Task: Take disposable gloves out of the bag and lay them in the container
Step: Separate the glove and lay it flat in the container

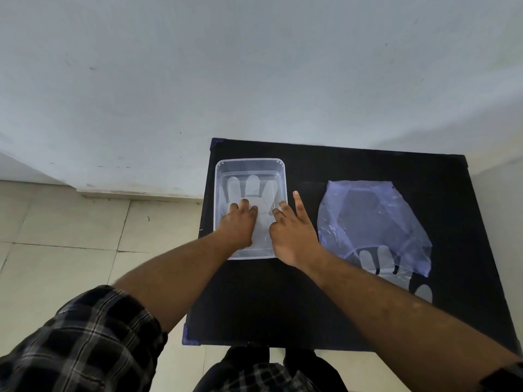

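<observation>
A person leans over a black surface [353,306] and presses a clear disposable glove [252,190] flat into a transparent container [219,176] with both bare hands. The left hand [237,224] lies palm down inside the container, fingers loosely spread on the glove's palm, gripping nothing. The right hand [294,236] rests over the container's right rim, open as well, two fingers touching the glove while the index finger points away along the rim. The glove lies with its long axis running away from the person, fingers toward the far wall of the container. To the right, well apart from the container, a crumpled translucent bag [376,219] sits on the surface, and a remaining glove [385,264] shows at its near edge, partly under the film and partly spilling out toward the person, its fingers pointing away into the bag. That glove lies to the right of both hands and just beside the right forearm, so the right hand looks the nearer for the next pick. How many gloves are left in the bag cannot be told through the wrinkled film.
</observation>
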